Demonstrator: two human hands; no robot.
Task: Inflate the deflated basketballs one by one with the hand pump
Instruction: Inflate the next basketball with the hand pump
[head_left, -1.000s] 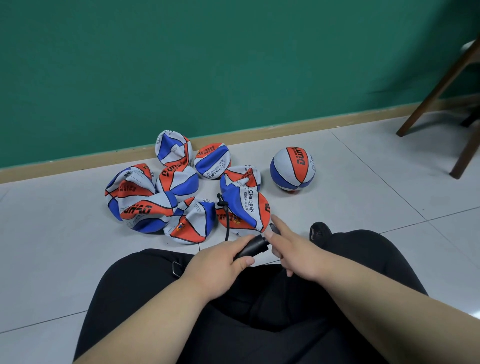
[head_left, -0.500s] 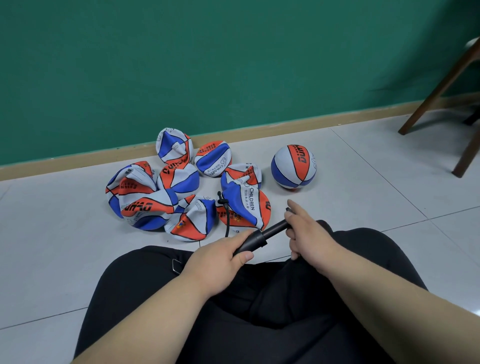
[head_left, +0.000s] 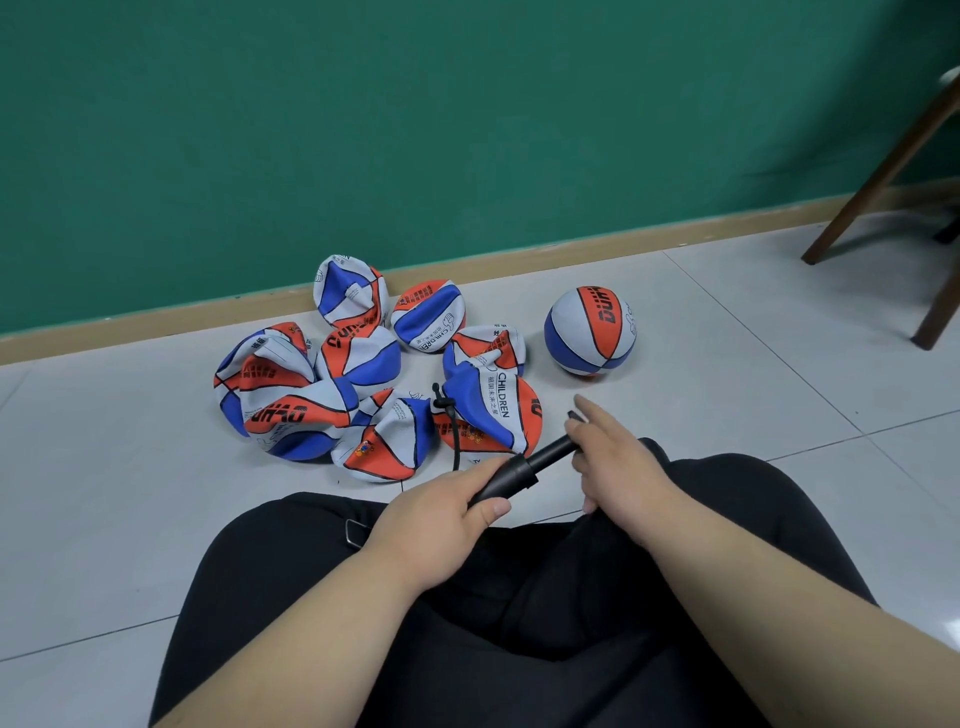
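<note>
Head view, looking down past the lap to the tiled floor (head_left: 727, 395). We mark one inflated basketball (head_left: 589, 332), round and full, standing to the right of the heap and apart from it; we judge it the only ball finished. The deflated basketballs (head_left: 358, 364), at least seven by our count, lie crumpled and touching one another near the baseboard (head_left: 156, 325), so most of the task remains. The hand pump (head_left: 511, 470) is held just above the knees, between the heap and the body. The left hand (head_left: 441, 512) has its fingers wrapped round the black barrel. The right hand (head_left: 618, 467) has its fingers closed on the handle end, and a length of rod shows between the two hands. A thin black hose (head_left: 456, 431) runs from the pump up to the nearest collapsed ball (head_left: 498, 410), lettered CHILDREN. We cannot tell whether its needle sits in the valve, but we take this ball to be the one being filled. Around the work we note the green wall (head_left: 415, 130), the wooden chair legs (head_left: 878, 176) at far right, well apart from the hands, and the black trousers (head_left: 519, 597) beneath the arms. Nothing blocks the stroke. The slack hose and the limp balls crowding one another seem the likeliest nuisance.
</note>
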